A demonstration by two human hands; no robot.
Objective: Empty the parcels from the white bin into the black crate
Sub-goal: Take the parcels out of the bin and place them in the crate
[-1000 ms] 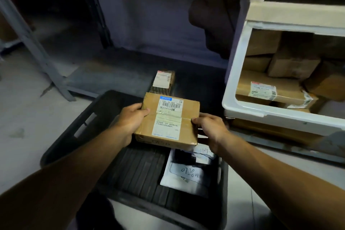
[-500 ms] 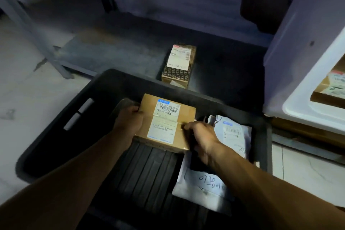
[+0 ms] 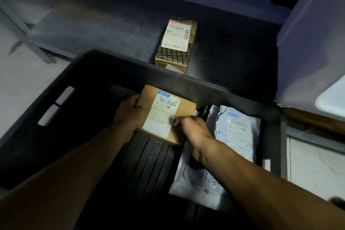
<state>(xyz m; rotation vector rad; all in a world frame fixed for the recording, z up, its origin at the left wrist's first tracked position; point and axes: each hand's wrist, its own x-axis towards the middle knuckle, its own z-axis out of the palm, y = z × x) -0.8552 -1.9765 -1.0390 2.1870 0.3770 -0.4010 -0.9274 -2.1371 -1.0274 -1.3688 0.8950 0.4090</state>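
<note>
A brown cardboard parcel (image 3: 164, 112) with white labels lies low inside the black crate (image 3: 233, 89), near its far wall. My left hand (image 3: 130, 112) grips the parcel's left edge. My right hand (image 3: 190, 129) holds its right side, fingers curled over the top near the label. To the right in the crate lies a grey plastic mailer (image 3: 237, 130), and a white mailer (image 3: 197, 183) with handwriting sits under my right forearm. Only a corner of the white bin (image 3: 330, 99) shows at the right edge.
A small printed cardboard box (image 3: 177, 43) with a white label stands on the dark platform beyond the crate. A pale wall panel (image 3: 308, 33) rises above the bin at right. Grey metal shelf legs (image 3: 24, 37) stand at left on the light floor.
Both hands have lowered the brown parcel from above the crate down into it. My view has tilted down, so the white bin has slid nearly out of sight.
</note>
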